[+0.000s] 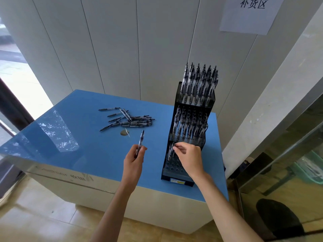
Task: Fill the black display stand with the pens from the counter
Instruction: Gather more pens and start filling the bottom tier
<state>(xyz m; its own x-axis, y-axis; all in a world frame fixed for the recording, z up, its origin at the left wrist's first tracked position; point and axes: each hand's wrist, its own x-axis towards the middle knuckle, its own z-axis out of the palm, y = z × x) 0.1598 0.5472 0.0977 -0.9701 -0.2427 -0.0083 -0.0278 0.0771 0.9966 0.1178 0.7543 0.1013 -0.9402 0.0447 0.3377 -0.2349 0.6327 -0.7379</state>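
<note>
The black display stand (180,176) rises in three tiers on the right of the blue counter (78,154). Its top and middle tiers are packed with upright pens; the bottom tier holds a few pens at its back left and shows several bare holes. My right hand (189,158) pinches the top of a pen (172,150) standing in the bottom tier. My left hand (134,158) hovers to the left of the stand and grips one pen (141,139) that points up and away. A loose pile of pens (130,119) lies on the counter behind it.
A small tan disc (124,132) sits on the counter just in front of the pile. White wall panels stand behind, with a paper sign (250,13) at upper right. A glass partition (288,154) is at the right. The counter's near edge drops to a tiled floor.
</note>
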